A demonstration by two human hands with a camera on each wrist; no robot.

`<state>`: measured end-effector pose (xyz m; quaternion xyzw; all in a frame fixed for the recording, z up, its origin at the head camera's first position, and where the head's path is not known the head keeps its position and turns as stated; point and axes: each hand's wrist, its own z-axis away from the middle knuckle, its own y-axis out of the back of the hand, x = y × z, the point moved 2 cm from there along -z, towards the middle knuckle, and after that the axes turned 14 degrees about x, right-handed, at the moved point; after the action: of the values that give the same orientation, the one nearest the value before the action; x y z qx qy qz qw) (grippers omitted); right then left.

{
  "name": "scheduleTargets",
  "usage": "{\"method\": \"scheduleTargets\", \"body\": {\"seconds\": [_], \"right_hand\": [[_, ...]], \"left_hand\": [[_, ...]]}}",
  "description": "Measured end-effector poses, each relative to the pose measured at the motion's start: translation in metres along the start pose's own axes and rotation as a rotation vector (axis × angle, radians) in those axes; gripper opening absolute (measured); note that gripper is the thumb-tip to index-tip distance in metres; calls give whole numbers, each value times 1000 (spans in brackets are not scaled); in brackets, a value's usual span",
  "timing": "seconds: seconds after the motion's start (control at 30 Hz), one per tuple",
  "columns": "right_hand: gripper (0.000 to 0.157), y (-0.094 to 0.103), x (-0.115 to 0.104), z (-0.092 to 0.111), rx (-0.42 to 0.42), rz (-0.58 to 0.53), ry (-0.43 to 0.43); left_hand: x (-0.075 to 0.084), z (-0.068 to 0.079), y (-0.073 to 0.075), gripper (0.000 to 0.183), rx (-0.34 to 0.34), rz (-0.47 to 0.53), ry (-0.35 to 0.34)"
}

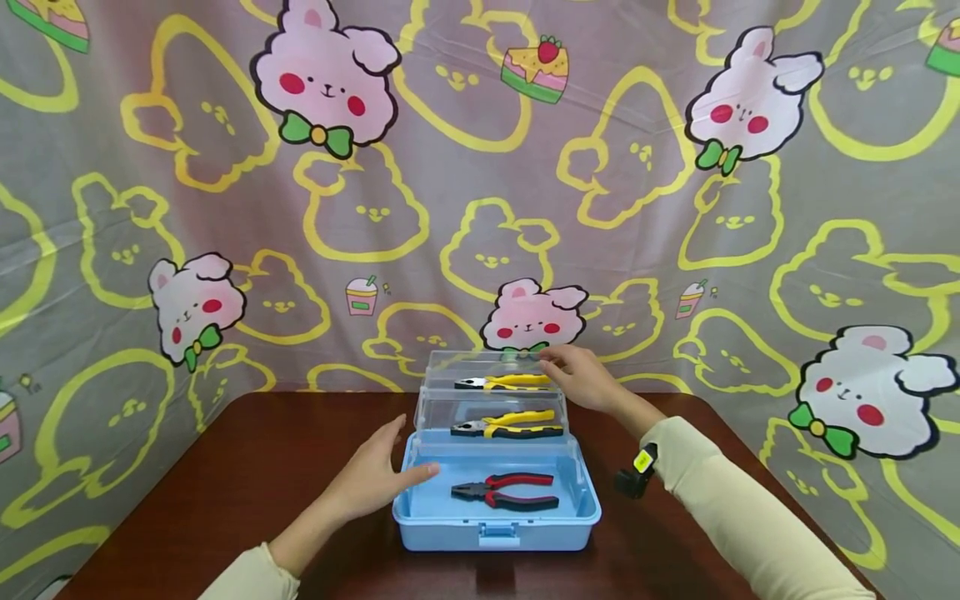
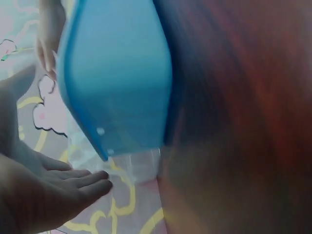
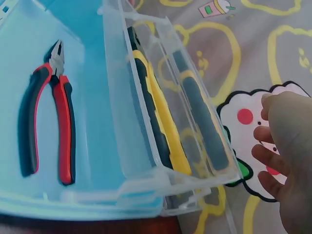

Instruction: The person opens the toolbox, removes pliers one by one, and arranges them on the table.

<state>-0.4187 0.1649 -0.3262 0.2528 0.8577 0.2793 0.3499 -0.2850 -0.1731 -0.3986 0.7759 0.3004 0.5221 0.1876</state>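
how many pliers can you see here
3. The red-and-black pliers lie in the blue box; one yellow-and-black pair is in the lower clear tray, the second yellow-and-black pair in the upper clear tray. No others show.

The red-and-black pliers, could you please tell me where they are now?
In the head view, the red-and-black pliers lie inside the blue box, in front of the clear trays and right of the left hand.
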Motion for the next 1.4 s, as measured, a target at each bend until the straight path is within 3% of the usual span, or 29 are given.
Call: {"method": "scheduleTargets", "body": {"seconds": [0.2,0.4,0.53,0.67,0.73,0.97,1.03,1.13,1.23,1.4], "right_hand": [[33,-18,-3,0,-26,-4,0],[30,-37,-1,0,-64,33,-2],[27,-50,-2,4,-108,148,-20],[30,-54,-6,8,-144,274,9],[30,-53,-10,7,-167,286,15],[27,-44,-12,-11,-276,129,49],[26,-43,-11,-15,-308,59,15],[24,-42,-9,-18,-325,-36,-101],[18,-41,-7,-17,-285,-99,-195],[11,-42,-8,-14,-176,-127,-218]], "left_hand": [[1,16,-8,119,-120,149,58],[0,18,-14,117,-157,232,116],[-4,21,-15,119,-188,239,153],[-5,21,-16,120,-213,263,139],[-5,20,-16,120,-217,264,130],[-3,18,-14,123,-212,260,104],[-3,18,-14,123,-206,268,104],[-3,18,-14,123,-202,270,113],[-3,19,-14,124,-202,260,116],[-3,21,-15,124,-201,262,113]]}}
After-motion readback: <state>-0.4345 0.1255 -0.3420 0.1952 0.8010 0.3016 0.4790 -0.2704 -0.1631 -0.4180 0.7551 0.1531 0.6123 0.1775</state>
